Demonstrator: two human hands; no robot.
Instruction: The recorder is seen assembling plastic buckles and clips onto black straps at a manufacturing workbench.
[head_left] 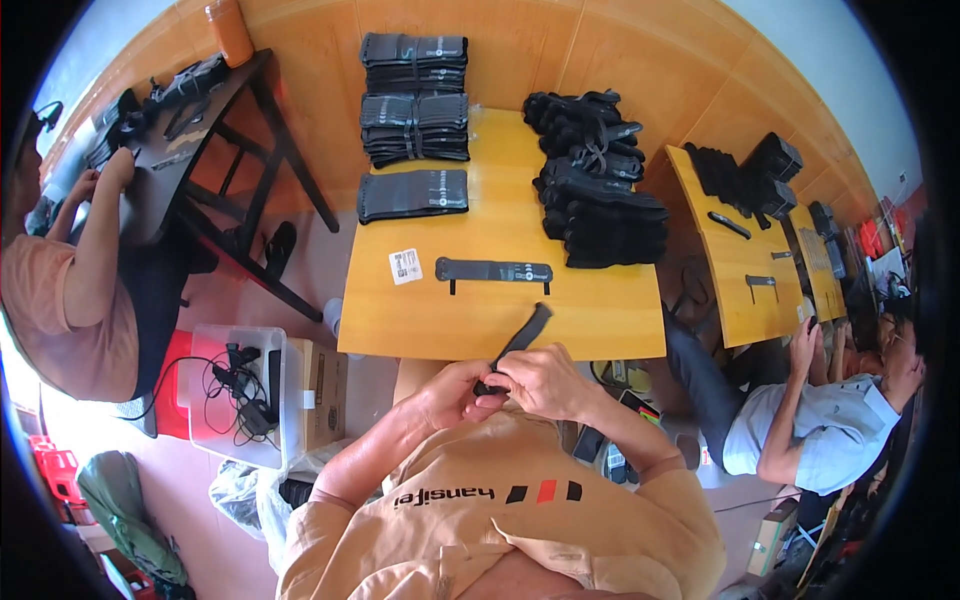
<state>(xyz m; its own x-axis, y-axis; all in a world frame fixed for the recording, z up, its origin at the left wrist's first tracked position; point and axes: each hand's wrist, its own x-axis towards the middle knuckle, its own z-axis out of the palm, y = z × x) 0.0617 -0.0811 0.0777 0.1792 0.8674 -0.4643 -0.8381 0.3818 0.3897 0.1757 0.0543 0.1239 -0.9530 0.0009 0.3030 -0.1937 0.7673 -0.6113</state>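
Just off the front edge of the yellow table (400,335), both my hands grip a black fabric strap (525,330). Its free end sticks up over the table edge; the rest is partly hidden by my fingers. My left hand (455,396) is closed round the lower end, and my right hand (545,382) pinches it close beside. On the table ahead lies a flat dark grey band (495,271) with printing and two short black tabs pointing toward me. A white printed label (405,267) lies to its left.
Stacks of dark grey bands (413,195) stand at the far left of the table, black straps (610,225) pile up at right. Co-workers sit at a dark table (165,150) on the left and another yellow table (700,265) on the right. A clear bin (210,400) holds cables.
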